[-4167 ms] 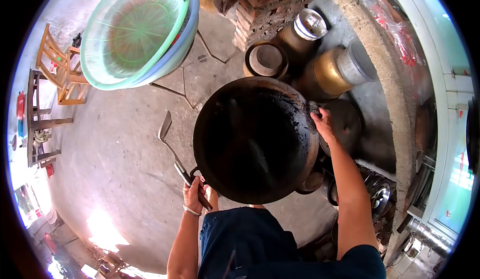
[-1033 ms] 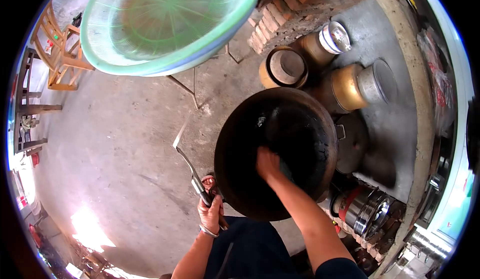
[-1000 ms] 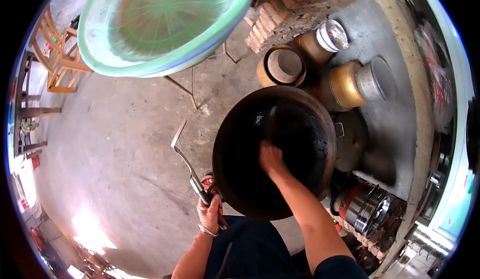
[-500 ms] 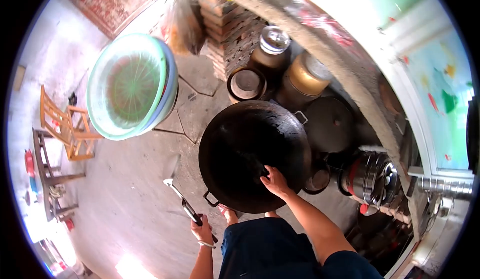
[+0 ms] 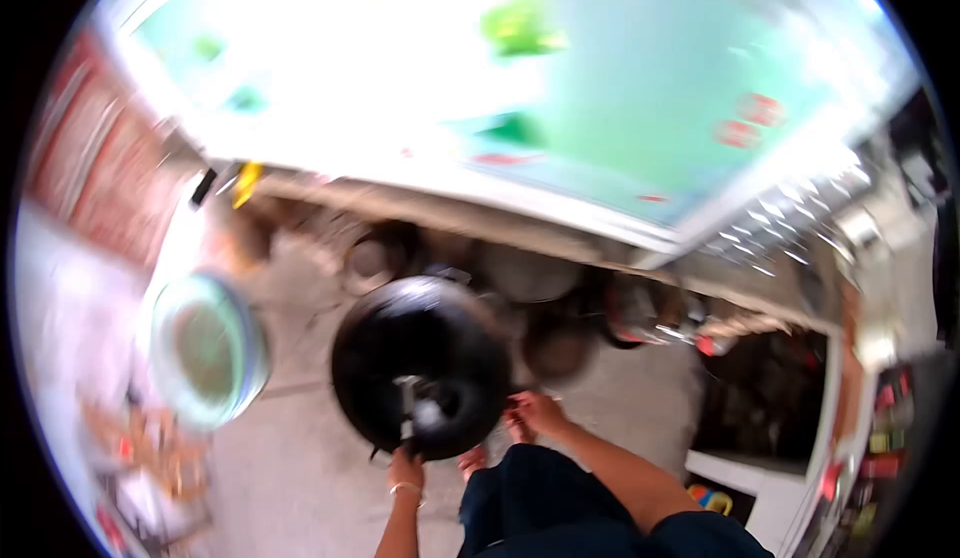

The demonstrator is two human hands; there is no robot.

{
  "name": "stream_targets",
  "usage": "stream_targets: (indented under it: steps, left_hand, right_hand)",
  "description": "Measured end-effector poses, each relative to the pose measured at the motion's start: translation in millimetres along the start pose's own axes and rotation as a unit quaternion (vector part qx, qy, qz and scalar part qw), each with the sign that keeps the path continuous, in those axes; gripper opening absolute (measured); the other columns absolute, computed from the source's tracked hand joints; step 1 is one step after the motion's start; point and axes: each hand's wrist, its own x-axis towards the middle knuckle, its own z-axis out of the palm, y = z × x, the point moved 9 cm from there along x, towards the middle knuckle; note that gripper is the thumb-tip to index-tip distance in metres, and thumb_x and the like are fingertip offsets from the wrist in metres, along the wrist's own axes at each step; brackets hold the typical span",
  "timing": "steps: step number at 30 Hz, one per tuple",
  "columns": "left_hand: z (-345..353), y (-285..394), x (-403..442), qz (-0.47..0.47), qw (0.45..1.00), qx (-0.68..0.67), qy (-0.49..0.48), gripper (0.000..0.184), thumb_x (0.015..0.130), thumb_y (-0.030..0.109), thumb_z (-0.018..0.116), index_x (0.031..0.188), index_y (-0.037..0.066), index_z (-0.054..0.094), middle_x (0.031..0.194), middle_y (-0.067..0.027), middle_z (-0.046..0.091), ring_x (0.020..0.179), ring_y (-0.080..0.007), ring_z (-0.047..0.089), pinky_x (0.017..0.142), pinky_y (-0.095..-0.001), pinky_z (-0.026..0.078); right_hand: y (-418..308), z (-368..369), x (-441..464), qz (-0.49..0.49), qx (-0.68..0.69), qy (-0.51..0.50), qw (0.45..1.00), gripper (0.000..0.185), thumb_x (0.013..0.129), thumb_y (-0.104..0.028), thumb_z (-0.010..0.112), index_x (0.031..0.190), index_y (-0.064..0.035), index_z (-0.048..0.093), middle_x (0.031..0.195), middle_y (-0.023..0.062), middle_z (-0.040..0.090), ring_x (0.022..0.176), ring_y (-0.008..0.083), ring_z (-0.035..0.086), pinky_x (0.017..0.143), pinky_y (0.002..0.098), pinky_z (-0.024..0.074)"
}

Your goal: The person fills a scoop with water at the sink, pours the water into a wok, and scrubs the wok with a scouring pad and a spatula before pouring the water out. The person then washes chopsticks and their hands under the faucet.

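A large black wok (image 5: 385, 338) stands on the floor before my feet, tilted in view and blurred by motion. My left hand (image 5: 406, 468) is closed round the handle of a metal spatula (image 5: 407, 398), whose blade lies over the inside of the wok. A pale shiny patch shows at the wok's bottom. At the wok's right rim is my right hand (image 5: 538, 411), with its fingers bent together; blur hides whether it grips the rim, a handle or something else.
A green mesh basket (image 5: 205, 353) in a blue basin stands at the left, above a wooden chair (image 5: 165, 458). Pots and jars sit beneath a rough ledge (image 5: 420, 220) beyond the wok. Metal pots (image 5: 640, 313) are at the right, near a dark opening (image 5: 760, 398).
The view has swung right and up, towards the window. My left hand has brought the spatula over the wok. My right hand has left the wok's inside for its right rim.
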Motion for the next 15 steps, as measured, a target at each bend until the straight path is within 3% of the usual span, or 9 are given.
stream_targets:
  steps: [2,3,4,6,8,12,14,15]
  left_hand:
    - [8,4,16,0.019,1.000,-0.018,-0.003,0.036,0.076,0.026,0.060,0.102,0.004,0.050,0.091,-0.0212,0.061,0.088,-0.0396,0.058,0.075,-0.0473,0.045]
    - [5,8,19,-0.003,0.999,0.019,-0.040,0.036,0.075,0.025,0.059,0.102,0.003,0.050,0.093,-0.0221,0.060,0.087,-0.0399,0.058,0.075,-0.0475,0.046]
    - [13,5,27,-0.003,0.998,0.020,-0.056,0.039,0.073,0.020,0.060,0.107,0.004,0.052,0.097,-0.0215,0.061,0.091,-0.0393,0.057,0.078,-0.0452,0.045]
    - [27,-12,39,0.109,0.994,-0.002,-0.032,0.041,0.071,0.015,0.059,0.110,0.004,0.050,0.097,-0.0217,0.061,0.093,-0.0393,0.057,0.079,-0.0444,0.045]
    - [32,-10,45,0.099,0.989,0.044,-0.102,0.036,0.077,0.012,0.058,0.111,0.004,0.050,0.099,-0.0198,0.061,0.092,-0.0353,0.059,0.077,-0.0412,0.048]
    - [50,67,32,0.162,0.969,0.040,-0.180,0.034,0.078,0.012,0.058,0.110,0.004,0.050,0.098,-0.0184,0.061,0.091,-0.0334,0.059,0.076,-0.0400,0.048]
    - [64,111,20,0.199,0.954,0.024,-0.222,0.033,0.078,0.012,0.058,0.110,0.005,0.050,0.098,-0.0177,0.061,0.090,-0.0325,0.059,0.075,-0.0393,0.048]
    - [71,133,12,0.216,0.945,0.017,-0.245,0.033,0.078,0.012,0.058,0.109,0.005,0.050,0.098,-0.0173,0.061,0.090,-0.0320,0.059,0.075,-0.0390,0.048]
  right_hand:
    - [62,22,1,-0.070,0.114,0.044,0.990,0.028,0.067,-0.005,0.059,0.095,-0.0066,0.059,0.078,0.0101,0.063,0.069,0.0190,0.062,0.058,0.0326,0.0498]
    - [50,0,-22,0.027,0.155,0.053,0.986,0.024,0.068,-0.007,0.059,0.092,-0.0087,0.060,0.070,0.0080,0.063,0.063,0.0182,0.061,0.055,0.0327,0.0489]
    - [7,-47,-55,0.019,0.078,0.138,0.987,0.020,0.070,-0.009,0.059,0.089,-0.0103,0.061,0.066,0.0065,0.062,0.060,0.0173,0.060,0.054,0.0329,0.0486]
    - [15,-72,-90,0.056,0.092,0.169,0.980,0.017,0.075,-0.013,0.056,0.091,-0.0116,0.061,0.073,0.0081,0.063,0.066,0.0206,0.061,0.057,0.0350,0.0487]
    - [34,-87,-130,0.093,0.047,0.209,0.972,0.021,0.078,-0.019,0.052,0.096,-0.0112,0.060,0.083,0.0119,0.064,0.077,0.0276,0.062,0.066,0.0385,0.0488]
    - [99,-103,-219,0.182,0.007,0.218,0.959,0.024,0.080,-0.022,0.050,0.099,-0.0112,0.060,0.088,0.0135,0.064,0.081,0.0306,0.061,0.072,0.0398,0.0484]
    - [144,-102,-279,0.308,0.051,0.179,0.933,0.023,0.081,-0.025,0.050,0.096,-0.0116,0.060,0.087,0.0139,0.063,0.082,0.0305,0.060,0.072,0.0402,0.0477]
    - [160,-105,-312,0.305,0.076,0.236,0.919,0.022,0.081,-0.026,0.048,0.092,-0.0104,0.061,0.087,0.0141,0.063,0.083,0.0310,0.059,0.072,0.0414,0.0475]
